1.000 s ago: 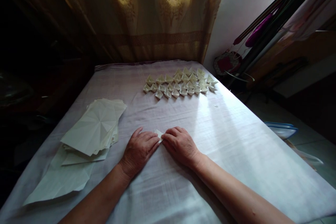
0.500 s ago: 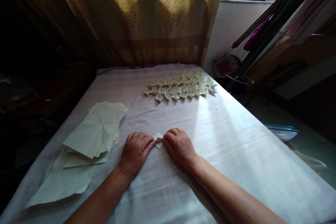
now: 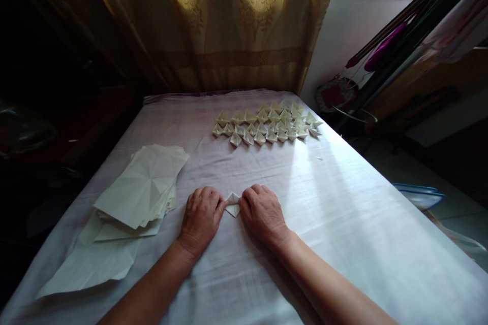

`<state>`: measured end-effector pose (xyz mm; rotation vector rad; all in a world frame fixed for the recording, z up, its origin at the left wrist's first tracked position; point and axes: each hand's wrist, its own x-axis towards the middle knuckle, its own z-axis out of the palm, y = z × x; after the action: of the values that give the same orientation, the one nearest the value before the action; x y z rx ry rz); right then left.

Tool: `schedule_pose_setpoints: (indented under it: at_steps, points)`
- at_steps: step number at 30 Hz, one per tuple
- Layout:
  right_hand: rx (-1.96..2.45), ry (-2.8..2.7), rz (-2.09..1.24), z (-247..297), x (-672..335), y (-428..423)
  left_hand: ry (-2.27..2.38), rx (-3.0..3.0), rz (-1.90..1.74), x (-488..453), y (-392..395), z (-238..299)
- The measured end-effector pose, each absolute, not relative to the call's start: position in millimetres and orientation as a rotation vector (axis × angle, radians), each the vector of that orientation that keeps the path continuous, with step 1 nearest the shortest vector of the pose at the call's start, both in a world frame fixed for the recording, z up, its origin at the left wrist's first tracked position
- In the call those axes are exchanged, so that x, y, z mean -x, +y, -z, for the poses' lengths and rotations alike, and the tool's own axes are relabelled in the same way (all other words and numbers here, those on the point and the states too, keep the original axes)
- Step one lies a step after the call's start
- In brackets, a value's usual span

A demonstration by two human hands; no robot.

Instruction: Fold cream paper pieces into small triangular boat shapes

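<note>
Between my two hands is a small folded paper piece (image 3: 233,205), pale, with a raised point at the back and a pointed flap toward me. My left hand (image 3: 202,213) pinches its left corner between thumb and fingers. On the opposite corner, my right hand (image 3: 264,210) is closed in the same way, its fingers curled and partly hidden. Farther back stand several rows of folded paper boats (image 3: 270,124). To the left of my left hand lies a stack of creased paper sheets (image 3: 143,185), with larger loose paper (image 3: 89,264) under it.
A pale checked cloth (image 3: 335,228) covers the table. Behind it hangs a gold patterned curtain (image 3: 236,25). On the right, a bag (image 3: 335,95) and blue-rimmed containers (image 3: 419,195) sit beyond the table edge. A small paper scrap (image 3: 319,158) lies right of centre.
The folded piece's front flap now looks flatter, and my left thumb has shifted along its edge. Both hands keep their hold. The whole view has shifted slightly.
</note>
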<state>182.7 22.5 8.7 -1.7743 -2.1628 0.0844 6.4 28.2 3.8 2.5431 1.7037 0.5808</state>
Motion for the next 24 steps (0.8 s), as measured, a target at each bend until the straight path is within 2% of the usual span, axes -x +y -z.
schedule_pose_setpoints:
  at_steps: [24]
  points:
    - [1.886,-2.212,-0.101,-13.8,-179.5,34.4,1.798,-2.555,-0.474,-14.1,28.1,-2.0]
